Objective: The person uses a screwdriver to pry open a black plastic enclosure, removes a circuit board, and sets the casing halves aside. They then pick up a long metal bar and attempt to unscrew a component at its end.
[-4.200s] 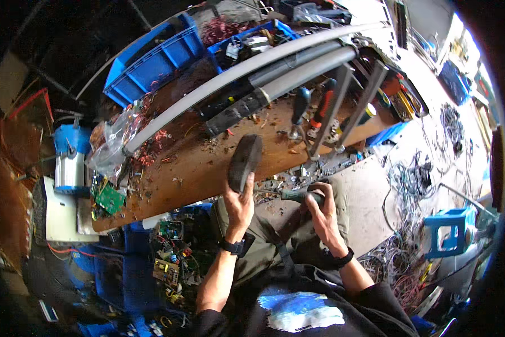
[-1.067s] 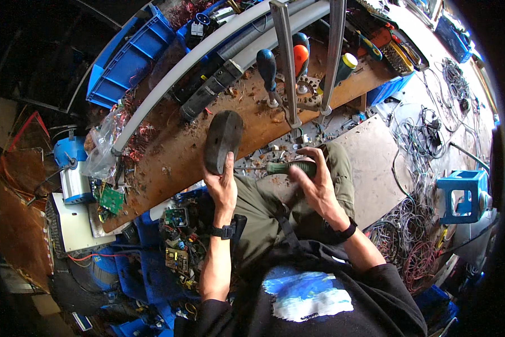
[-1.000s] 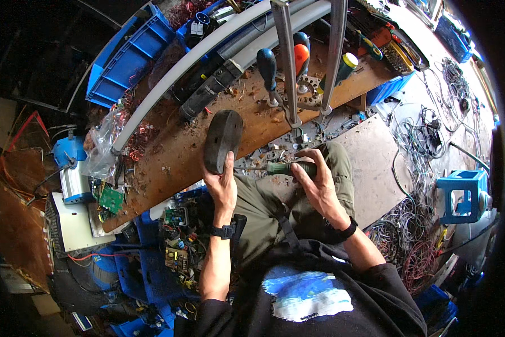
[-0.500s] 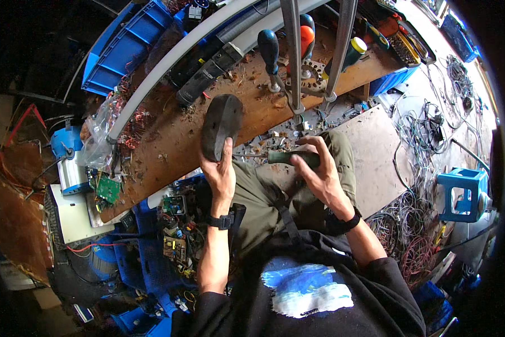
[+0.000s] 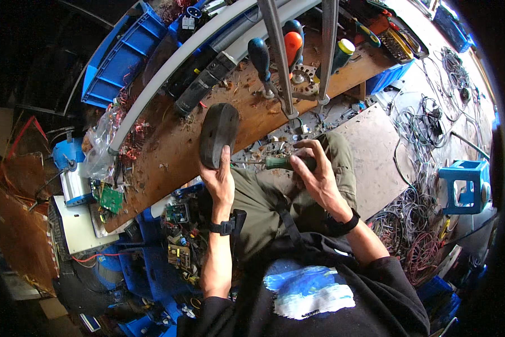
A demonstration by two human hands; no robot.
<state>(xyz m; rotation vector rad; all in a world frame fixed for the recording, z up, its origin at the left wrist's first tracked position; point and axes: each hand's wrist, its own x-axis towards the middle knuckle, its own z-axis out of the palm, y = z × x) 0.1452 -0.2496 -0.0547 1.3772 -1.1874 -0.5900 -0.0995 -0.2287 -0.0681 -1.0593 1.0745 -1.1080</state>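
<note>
Work is judged barely begun: a dark oval casing (image 5: 218,135) is being gripped upright over the wooden bench (image 5: 168,163) by the left hand (image 5: 218,182), while a green-handled screwdriver (image 5: 283,163), fingers of the right hand (image 5: 317,177) clamped on it, is being aimed at the still-closed casing.

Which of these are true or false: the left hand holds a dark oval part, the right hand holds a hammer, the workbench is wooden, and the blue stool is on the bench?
1. The left hand holds a dark oval part. True.
2. The right hand holds a hammer. False: it grips a green-handled screwdriver.
3. The workbench has a wooden top. True.
4. The blue stool stands on the bench. False: it stands on the floor to the person's right, beside tangled cables.
</note>
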